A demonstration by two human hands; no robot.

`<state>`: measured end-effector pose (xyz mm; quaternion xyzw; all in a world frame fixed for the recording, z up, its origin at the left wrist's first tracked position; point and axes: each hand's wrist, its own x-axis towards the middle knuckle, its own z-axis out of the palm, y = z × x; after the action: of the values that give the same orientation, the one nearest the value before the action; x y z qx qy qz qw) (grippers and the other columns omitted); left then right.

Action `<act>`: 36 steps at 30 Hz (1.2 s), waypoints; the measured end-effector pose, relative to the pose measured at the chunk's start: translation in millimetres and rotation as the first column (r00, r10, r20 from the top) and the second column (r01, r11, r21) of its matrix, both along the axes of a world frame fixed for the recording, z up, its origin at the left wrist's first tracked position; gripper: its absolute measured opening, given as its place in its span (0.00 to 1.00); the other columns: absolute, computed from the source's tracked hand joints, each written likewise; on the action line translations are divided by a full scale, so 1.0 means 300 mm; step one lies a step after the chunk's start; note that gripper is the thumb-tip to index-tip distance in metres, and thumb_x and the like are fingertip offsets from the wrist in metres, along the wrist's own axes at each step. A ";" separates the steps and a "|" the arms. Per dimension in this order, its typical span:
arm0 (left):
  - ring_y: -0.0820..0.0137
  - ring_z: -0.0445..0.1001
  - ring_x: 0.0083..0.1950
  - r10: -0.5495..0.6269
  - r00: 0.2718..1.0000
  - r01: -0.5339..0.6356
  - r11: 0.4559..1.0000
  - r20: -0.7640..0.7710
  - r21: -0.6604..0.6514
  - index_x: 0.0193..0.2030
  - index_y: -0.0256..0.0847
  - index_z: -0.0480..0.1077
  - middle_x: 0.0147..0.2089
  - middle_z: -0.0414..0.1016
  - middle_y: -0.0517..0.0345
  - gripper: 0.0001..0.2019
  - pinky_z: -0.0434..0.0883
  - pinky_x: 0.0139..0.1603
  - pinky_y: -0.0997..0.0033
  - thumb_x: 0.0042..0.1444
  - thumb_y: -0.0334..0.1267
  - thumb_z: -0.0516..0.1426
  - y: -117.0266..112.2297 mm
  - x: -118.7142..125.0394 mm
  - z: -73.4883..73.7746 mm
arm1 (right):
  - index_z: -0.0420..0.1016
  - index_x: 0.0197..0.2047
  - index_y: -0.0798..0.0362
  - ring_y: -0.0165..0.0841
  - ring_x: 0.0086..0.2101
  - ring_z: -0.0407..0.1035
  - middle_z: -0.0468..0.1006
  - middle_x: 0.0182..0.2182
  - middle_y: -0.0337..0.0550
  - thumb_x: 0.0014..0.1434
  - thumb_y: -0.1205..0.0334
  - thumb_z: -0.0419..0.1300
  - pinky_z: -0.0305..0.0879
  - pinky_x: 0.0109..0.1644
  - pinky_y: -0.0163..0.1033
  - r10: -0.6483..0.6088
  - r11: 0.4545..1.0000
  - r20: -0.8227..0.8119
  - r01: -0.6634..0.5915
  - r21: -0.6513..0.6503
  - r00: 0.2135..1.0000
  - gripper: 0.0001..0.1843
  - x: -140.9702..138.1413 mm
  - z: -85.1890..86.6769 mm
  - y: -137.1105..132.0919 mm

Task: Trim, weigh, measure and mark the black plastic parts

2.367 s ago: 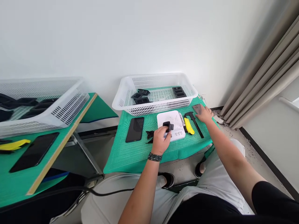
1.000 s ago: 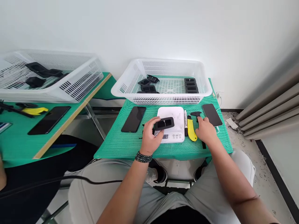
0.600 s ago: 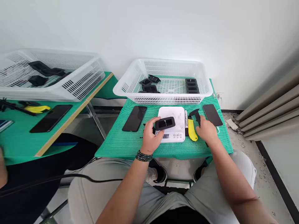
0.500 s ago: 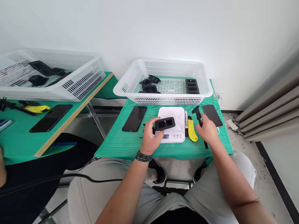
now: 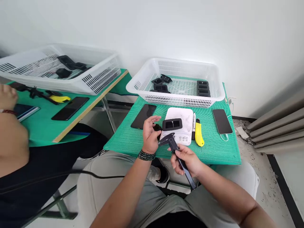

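Note:
My right hand (image 5: 186, 159) grips a black caliper (image 5: 174, 144), which slants over the table's front edge with its jaws at the upper left. Those jaws come close to my left hand (image 5: 151, 135); contact cannot be made out. My left hand is open, fingers apart, just left of a black rectangular hollow part (image 5: 166, 124). That part rests on a white digital scale (image 5: 178, 113), whose display is partly covered by the caliper. Right of the scale lie a white marker (image 5: 194, 121) with a black cap and a yellow utility knife (image 5: 199, 134).
A white basket (image 5: 177, 100) with several black parts stands behind the scale. Phones lie left (image 5: 142, 117) and right (image 5: 222, 122), the right one cabled. On the neighbouring table are another basket (image 5: 102, 76), a yellow knife (image 5: 60, 98), a phone (image 5: 70, 108) and a co-worker's hand (image 5: 8, 96).
My right hand has brought the caliper from the table's right side to the front of the scale. My left hand has let go of the black part, which now lies on the scale.

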<state>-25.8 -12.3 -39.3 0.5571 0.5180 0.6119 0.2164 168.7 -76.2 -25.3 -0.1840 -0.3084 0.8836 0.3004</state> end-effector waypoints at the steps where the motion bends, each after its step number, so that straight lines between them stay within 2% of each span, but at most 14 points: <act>1: 0.53 0.74 0.62 0.003 1.000 -0.003 1.000 0.000 0.000 0.60 0.45 0.65 0.59 0.76 0.47 0.28 0.70 0.62 0.48 0.49 0.37 0.55 0.002 -0.003 0.002 | 0.67 0.49 0.51 0.27 0.12 0.62 0.78 0.23 0.32 0.55 0.39 0.71 0.49 0.12 0.30 0.017 0.999 -0.018 -0.018 -0.027 1.000 0.31 -0.014 -0.008 -0.010; 7: 0.50 0.72 0.66 -0.146 0.984 0.136 0.986 -0.107 -0.094 0.63 0.43 0.66 0.62 0.75 0.45 0.29 0.69 0.67 0.46 0.52 0.41 0.59 0.007 -0.004 0.012 | 0.70 0.44 0.50 0.28 0.17 0.67 0.78 0.29 0.34 0.52 0.44 0.74 0.58 0.15 0.32 0.062 0.986 -0.136 -0.081 -0.144 0.989 0.27 -0.040 -0.020 -0.002; 12: 0.51 0.75 0.62 -0.157 0.964 0.117 0.975 -0.216 -0.188 0.63 0.44 0.70 0.61 0.75 0.44 0.26 0.74 0.63 0.48 0.58 0.46 0.62 0.004 -0.009 0.018 | 0.73 0.42 0.52 0.24 0.15 0.59 0.75 0.26 0.32 0.54 0.44 0.74 0.50 0.16 0.31 0.047 0.984 -0.176 -0.076 -0.163 0.983 0.24 -0.042 -0.019 0.022; 15: 0.53 0.76 0.58 -0.151 0.943 0.099 0.978 -0.298 -0.183 0.53 0.46 0.76 0.54 0.79 0.47 0.18 0.74 0.61 0.48 0.57 0.45 0.63 0.008 -0.004 0.027 | 0.73 0.39 0.53 0.22 0.14 0.52 0.70 0.21 0.29 0.55 0.44 0.75 0.46 0.18 0.31 0.046 0.979 -0.196 -0.083 -0.185 0.980 0.24 -0.050 -0.014 0.025; 18: 0.53 0.77 0.54 -0.076 0.927 0.026 0.990 -0.366 -0.140 0.38 0.46 0.77 0.48 0.81 0.50 0.07 0.74 0.59 0.47 0.54 0.42 0.64 0.006 0.011 0.038 | 0.72 0.37 0.52 0.21 0.13 0.48 0.67 0.18 0.27 0.55 0.41 0.74 0.44 0.18 0.30 0.077 0.979 -0.239 -0.119 -0.165 0.968 0.25 -0.054 -0.012 0.026; 22: 0.57 0.79 0.50 0.053 0.901 -0.057 0.998 -0.431 0.004 0.33 0.46 0.74 0.48 0.82 0.51 0.03 0.76 0.54 0.50 0.55 0.40 0.61 -0.013 0.042 0.048 | 0.71 0.33 0.52 0.22 0.11 0.45 0.65 0.14 0.26 0.56 0.37 0.72 0.43 0.17 0.30 0.106 0.982 -0.304 -0.147 -0.115 0.947 0.27 -0.054 -0.025 0.028; 25: 0.57 0.79 0.47 0.130 0.847 -0.082 0.990 -0.515 0.114 0.32 0.46 0.74 0.48 0.83 0.51 0.04 0.77 0.52 0.50 0.56 0.40 0.60 -0.028 0.057 0.044 | 0.67 0.27 0.52 0.22 0.11 0.47 0.63 0.12 0.27 0.60 0.32 0.67 0.44 0.17 0.31 0.099 0.982 -0.277 -0.138 -0.126 0.956 0.31 -0.054 -0.033 0.031; 29: 0.56 0.80 0.48 0.167 0.788 -0.084 0.983 -0.592 0.164 0.35 0.47 0.75 0.48 0.83 0.47 0.07 0.77 0.52 0.49 0.59 0.44 0.58 -0.040 0.051 0.016 | 0.64 0.27 0.51 0.23 0.11 0.48 0.62 0.13 0.27 0.67 0.31 0.57 0.45 0.18 0.31 0.156 0.968 -0.176 -0.187 -0.170 0.972 0.33 -0.058 -0.025 0.037; 32: 0.56 0.80 0.50 0.158 0.794 -0.046 0.978 -0.587 0.202 0.41 0.47 0.76 0.49 0.82 0.47 0.11 0.77 0.54 0.50 0.63 0.49 0.57 -0.044 0.037 -0.008 | 0.67 0.32 0.51 0.23 0.13 0.49 0.64 0.15 0.28 0.68 0.35 0.59 0.46 0.19 0.32 0.160 0.966 -0.165 -0.188 -0.175 0.973 0.27 -0.060 -0.012 0.041; 36: 0.59 0.81 0.50 0.162 0.816 -0.005 0.962 -0.554 0.273 0.45 0.48 0.73 0.49 0.81 0.50 0.12 0.78 0.52 0.53 0.67 0.51 0.55 -0.042 0.024 -0.032 | 0.69 0.38 0.51 0.24 0.15 0.51 0.68 0.19 0.30 0.65 0.43 0.64 0.47 0.20 0.32 0.168 0.969 -0.244 -0.206 -0.138 0.955 0.20 -0.055 -0.001 0.048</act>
<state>-18.5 -24.8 -49.0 0.7147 0.4986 0.4879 -0.0510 152.2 -61.7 -25.7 -0.0740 -0.2148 0.9456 0.2330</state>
